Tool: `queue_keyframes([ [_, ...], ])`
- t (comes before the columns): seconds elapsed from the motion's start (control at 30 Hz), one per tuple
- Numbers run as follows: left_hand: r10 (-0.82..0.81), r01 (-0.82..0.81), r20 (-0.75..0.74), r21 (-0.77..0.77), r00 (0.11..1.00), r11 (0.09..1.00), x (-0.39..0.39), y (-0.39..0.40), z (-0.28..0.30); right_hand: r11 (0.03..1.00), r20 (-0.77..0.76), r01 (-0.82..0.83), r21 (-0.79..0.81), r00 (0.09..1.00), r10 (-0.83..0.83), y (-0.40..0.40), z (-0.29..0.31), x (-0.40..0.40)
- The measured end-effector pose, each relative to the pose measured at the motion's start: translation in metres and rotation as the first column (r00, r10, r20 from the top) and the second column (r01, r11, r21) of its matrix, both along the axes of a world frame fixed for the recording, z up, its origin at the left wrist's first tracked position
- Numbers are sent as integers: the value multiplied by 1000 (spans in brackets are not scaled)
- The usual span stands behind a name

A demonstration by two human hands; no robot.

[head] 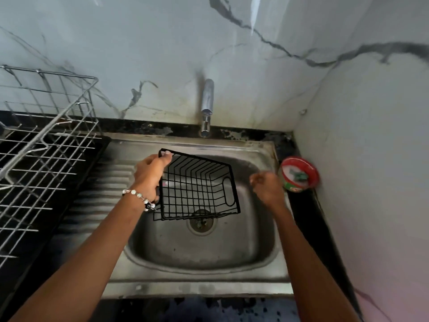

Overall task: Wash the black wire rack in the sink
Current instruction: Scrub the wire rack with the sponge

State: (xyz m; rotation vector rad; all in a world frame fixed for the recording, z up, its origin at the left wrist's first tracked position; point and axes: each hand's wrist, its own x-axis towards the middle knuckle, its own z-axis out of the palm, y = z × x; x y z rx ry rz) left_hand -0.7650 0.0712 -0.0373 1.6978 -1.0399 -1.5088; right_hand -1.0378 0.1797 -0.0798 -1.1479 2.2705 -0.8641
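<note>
Both bare forearms reach in from the bottom edge toward twelve o'clock. The left hand [148,175], a beaded bracelet [139,198] on its wrist, has its fingers curled up toward one o'clock in a pinch on the corner of the black wire rack [197,189]. The right hand [267,188], at three o'clock from the left and well apart from it, is loosely curled and holds nothing.
</note>
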Motion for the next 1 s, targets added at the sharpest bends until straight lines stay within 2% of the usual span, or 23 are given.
queue_keyframes([
  [0.1,21,-20,-34,8,999,1000,-8,3,2,958,-159,225,-180,954,-254,11,24,-37],
  [0.17,26,-25,-41,14,999,1000,-12,5,3,931,-251,324,-166,900,-357,16,34,-64],
  [0.23,28,-27,-58,15,998,1000,-17,7,5,954,-349,300,15,896,-276,19,36,-88],
  [0.3,31,-32,-80,-5,996,999,-23,9,4,966,-370,157,207,926,-71,22,36,-102],
  [0.4,21,-25,-85,-38,996,999,-29,12,4,948,-338,37,317,938,76,20,36,-111],
  [0.5,43,-46,-82,-40,996,998,-32,14,7,943,-282,24,333,957,75,15,39,-113],
  [0.57,51,-54,-83,-33,995,998,-32,14,8,937,-348,37,348,933,92,12,40,-114],
  [0.63,59,-62,-83,-29,995,998,-33,14,8,956,-407,34,290,909,91,8,38,-115],
  [0.77,87,-87,-88,0,992,996,-31,14,8,936,-360,-71,345,911,202,6,36,-109],
  [0.87,94,-95,-98,-3,991,995,-30,14,10,954,-413,-28,300,897,156,3,38,-109],
  [0.9,97,-98,-101,-2,990,995,-30,13,10,958,-404,-28,284,903,147,1,39,-108],
  [0.97,100,-100,-104,4,990,995,-29,12,11,964,-249,-80,253,957,145,-3,40,-101],
  [1.0,99,-99,-104,6,990,995,-29,12,11,973,-206,-56,224,973,103,-3,38,-102],
])
